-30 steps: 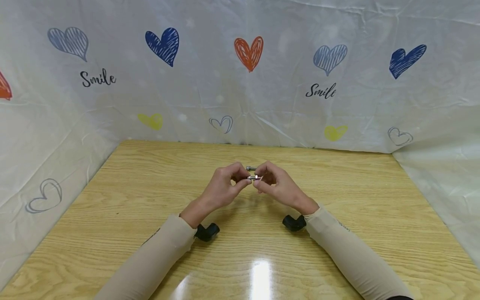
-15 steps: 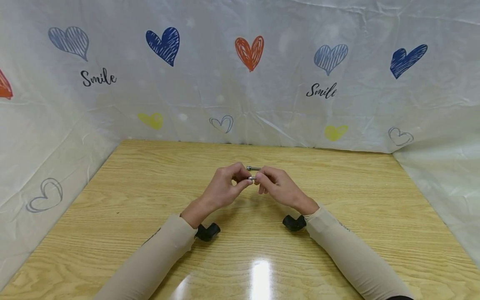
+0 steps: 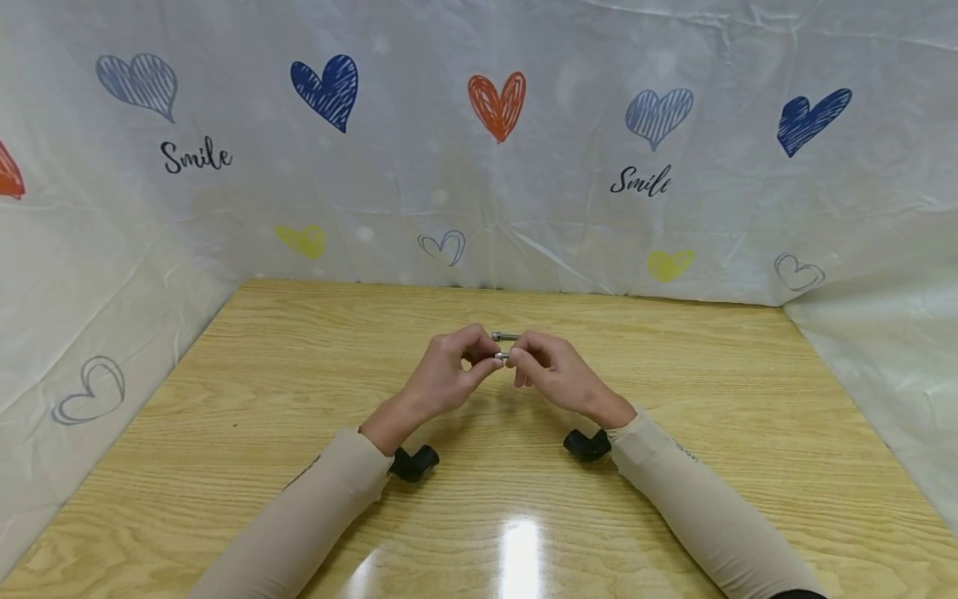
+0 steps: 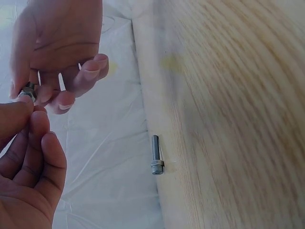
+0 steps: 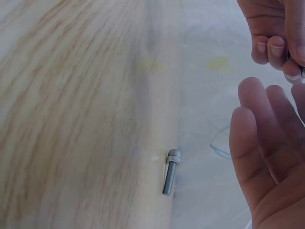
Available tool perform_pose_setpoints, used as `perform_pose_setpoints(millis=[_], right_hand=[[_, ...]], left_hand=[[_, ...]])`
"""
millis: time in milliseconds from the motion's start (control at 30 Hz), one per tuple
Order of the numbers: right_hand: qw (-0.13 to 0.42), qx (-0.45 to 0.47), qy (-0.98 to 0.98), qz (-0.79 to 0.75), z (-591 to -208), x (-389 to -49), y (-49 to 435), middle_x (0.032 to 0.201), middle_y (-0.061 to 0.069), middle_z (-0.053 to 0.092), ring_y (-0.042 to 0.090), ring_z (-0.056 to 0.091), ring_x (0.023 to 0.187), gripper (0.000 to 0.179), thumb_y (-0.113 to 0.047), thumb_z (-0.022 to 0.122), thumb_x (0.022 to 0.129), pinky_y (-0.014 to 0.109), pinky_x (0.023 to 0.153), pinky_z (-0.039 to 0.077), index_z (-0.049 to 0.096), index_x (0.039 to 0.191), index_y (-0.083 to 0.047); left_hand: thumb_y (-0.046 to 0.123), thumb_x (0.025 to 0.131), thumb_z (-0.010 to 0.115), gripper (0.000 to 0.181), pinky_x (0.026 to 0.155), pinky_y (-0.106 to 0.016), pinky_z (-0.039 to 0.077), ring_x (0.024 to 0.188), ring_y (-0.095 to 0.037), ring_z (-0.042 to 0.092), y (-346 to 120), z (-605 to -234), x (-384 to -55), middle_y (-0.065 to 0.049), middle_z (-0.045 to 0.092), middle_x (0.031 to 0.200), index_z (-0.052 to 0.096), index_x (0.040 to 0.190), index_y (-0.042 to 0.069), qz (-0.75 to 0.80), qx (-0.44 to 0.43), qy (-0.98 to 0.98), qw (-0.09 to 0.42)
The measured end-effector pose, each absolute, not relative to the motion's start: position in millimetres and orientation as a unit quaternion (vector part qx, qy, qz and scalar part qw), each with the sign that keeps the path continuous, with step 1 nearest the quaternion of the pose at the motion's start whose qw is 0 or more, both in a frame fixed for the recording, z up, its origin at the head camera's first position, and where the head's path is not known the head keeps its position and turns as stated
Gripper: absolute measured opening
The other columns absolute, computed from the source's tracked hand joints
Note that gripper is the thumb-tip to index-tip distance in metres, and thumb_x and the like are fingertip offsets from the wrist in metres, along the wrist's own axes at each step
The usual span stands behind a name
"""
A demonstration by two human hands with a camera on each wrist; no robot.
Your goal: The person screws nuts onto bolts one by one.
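In the head view my left hand point(image 3: 446, 372) pinches a small silver bolt point(image 3: 502, 356) between thumb and forefinger. Facing it, my right hand point(image 3: 557, 372) has thumb and forefinger at the bolt's other end, on a nut that they hide there. The left wrist view shows the nut point(image 4: 27, 92) with a bit of thread above it, between both hands' fingertips; the right hand's other fingers hang loosely bent. A second bolt point(image 3: 506, 336), with a nut near its head, lies on the table just beyond the hands.
The wood-grain table point(image 3: 299, 358) spreads around the hands. A white sheet point(image 3: 419, 183) printed with hearts and lettering hangs behind it and at the sides. Black curved pieces point(image 3: 587, 445) stick out beneath both wrists.
The right thumb and fingers have closed over the nut, which showed a second ago, and shifted slightly left. My left hand stays in place with the bolt.
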State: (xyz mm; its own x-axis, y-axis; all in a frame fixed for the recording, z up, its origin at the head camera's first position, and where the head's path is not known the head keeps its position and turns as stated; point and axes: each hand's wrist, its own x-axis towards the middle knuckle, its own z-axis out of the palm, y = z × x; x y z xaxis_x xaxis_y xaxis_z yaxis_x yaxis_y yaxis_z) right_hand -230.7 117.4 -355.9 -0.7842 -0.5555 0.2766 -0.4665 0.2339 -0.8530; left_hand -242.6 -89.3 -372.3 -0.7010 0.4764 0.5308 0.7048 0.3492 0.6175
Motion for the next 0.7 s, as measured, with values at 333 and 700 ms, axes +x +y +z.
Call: perform_pose_setpoints(millis=[333,700], right_hand=[[0.053,-0.308,0.782,-0.540,-356.7,-230.8,117.0,0.096,0.015,0.060,0.045,0.060,0.081,0.014,-0.011,0.055,0.097,0.049,0.073,0.051,0.057,0.108,-0.002],[0.044,-0.334,0.780,-0.527,-356.9,-231.1,116.8,0.081,0.023,0.061,0.039,0.059,0.075,0.021,-0.011,0.044,0.103,0.054,0.072,0.050,0.061,0.094,-0.004]], left_hand=[[0.006,0.089,0.068,0.006,0.063,-0.029,0.052,0.068,-0.006,0.059,-89.0,-372.4,-242.0,0.001,0.063,0.081,0.062,0.091,0.007,-0.443,-0.359,-0.811,0.129],[0.011,0.090,0.067,0.006,0.062,-0.031,0.052,0.067,-0.006,0.058,-89.2,-372.1,-242.4,0.003,0.063,0.080,0.062,0.091,0.007,-0.444,-0.365,-0.808,0.131]])
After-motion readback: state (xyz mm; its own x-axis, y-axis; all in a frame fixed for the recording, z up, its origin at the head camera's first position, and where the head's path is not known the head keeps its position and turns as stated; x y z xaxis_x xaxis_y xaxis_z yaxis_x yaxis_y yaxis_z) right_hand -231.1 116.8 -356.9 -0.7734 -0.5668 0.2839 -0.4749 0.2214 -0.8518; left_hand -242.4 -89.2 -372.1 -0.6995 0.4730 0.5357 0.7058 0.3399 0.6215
